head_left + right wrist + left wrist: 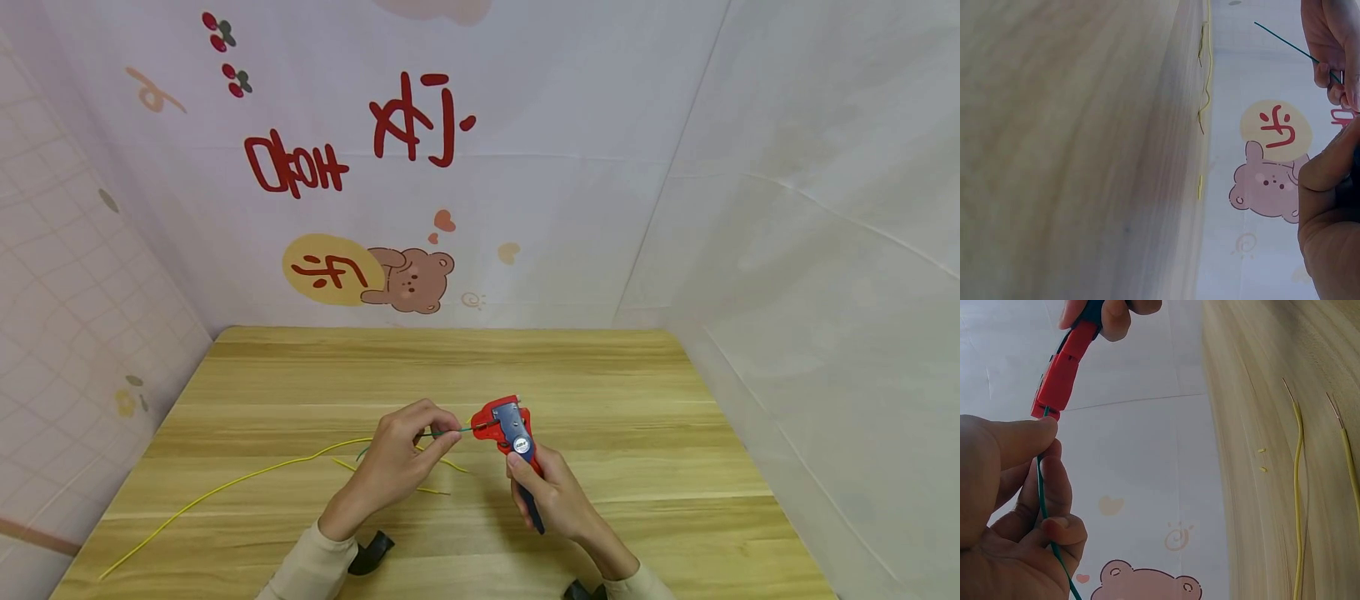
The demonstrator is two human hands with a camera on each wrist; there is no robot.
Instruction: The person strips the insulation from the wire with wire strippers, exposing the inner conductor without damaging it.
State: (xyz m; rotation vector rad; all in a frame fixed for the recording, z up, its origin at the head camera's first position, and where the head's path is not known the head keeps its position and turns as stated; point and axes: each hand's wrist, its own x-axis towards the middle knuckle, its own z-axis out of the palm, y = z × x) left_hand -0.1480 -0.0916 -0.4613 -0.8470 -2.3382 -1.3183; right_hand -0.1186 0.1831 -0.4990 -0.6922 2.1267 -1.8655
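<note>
Between thumb and fingers, my left hand pinches a thin green wire. One end of the wire runs into the red nose of a wire stripper; the other end trails past my palm. My right hand grips the stripper by its dark blue handles, thumb on the near side. The tool is held above the table, its red head pointing at my left fingertips. How far the wire reaches inside the jaws is hidden.
A long yellow wire curves across the left of the wooden table. A shorter yellow wire lies near it, its copper end bare. Two small yellow insulation bits lie beside them. Printed cloth walls stand behind and at the sides.
</note>
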